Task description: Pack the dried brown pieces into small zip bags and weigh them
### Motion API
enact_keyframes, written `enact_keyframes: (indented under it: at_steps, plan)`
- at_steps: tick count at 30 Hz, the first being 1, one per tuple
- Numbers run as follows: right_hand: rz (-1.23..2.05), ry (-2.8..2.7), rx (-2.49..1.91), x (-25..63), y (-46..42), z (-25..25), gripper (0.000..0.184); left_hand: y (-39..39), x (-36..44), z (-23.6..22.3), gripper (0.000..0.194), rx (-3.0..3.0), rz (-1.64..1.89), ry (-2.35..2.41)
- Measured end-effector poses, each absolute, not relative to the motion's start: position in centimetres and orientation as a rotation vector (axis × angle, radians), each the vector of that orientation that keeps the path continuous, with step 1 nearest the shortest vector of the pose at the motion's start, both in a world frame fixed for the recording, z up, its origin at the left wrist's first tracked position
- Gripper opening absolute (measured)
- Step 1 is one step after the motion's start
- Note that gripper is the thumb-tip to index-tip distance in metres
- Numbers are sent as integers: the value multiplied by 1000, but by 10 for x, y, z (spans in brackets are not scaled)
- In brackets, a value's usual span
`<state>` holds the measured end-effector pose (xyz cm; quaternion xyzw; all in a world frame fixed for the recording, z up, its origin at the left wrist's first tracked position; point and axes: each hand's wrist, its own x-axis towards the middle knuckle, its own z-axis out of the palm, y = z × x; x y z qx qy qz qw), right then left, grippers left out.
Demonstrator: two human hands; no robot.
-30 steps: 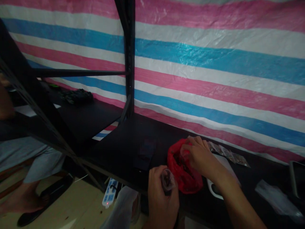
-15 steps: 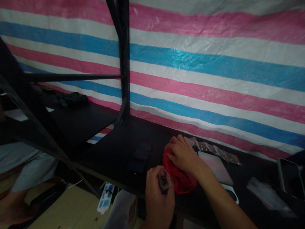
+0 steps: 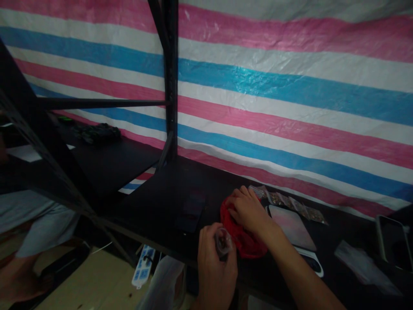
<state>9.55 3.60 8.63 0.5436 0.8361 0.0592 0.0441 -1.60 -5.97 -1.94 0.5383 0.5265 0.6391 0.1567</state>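
Near the table's front edge, my left hand (image 3: 214, 269) is wrapped round a small clear plastic bag (image 3: 223, 242), whose mouth faces up; small dark pieces show dimly inside. Just to its right lies a crumpled red plastic bag (image 3: 250, 249). My right hand (image 3: 247, 211) rests over the far side of this red bag with its fingers curled onto it; the fingertips are partly hidden. A flat scale (image 3: 292, 226) with a pale plate stands right of the red bag, partly behind my right forearm.
Several small filled clear bags (image 3: 298, 206) lie in a row behind the scale. Flat clear bags (image 3: 363, 262) and a phone (image 3: 393, 241) are at the right. A dark flat object (image 3: 190, 211) lies left. A black rack post (image 3: 171, 86) rises behind; another person's leg (image 3: 45, 228) is at left.
The red bag's near edge has shifted slightly and my right hand has dipped a little over it. The left hand still holds the clear bag. The view has moved slightly.
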Motion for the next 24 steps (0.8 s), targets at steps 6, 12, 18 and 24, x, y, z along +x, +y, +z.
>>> enact_keyframes:
  at_steps: [6, 12, 18, 24]
  plan:
    - [124, 2553, 1707, 100, 38, 77, 15, -59, -16, -16, 23, 1555, 1825, 1530]
    - [91, 2568, 1772, 122, 19, 85, 14, -59, -14, -16, 26, 1541, 1840, 1535]
    - [6, 2685, 1784, 117, 16, 92, 22, -63, -17, -16, 24, 1573, 1827, 1510]
    - [79, 2706, 1605, 54, 48, 76, 22, -63, -23, -17, 21, 1668, 1848, 1554]
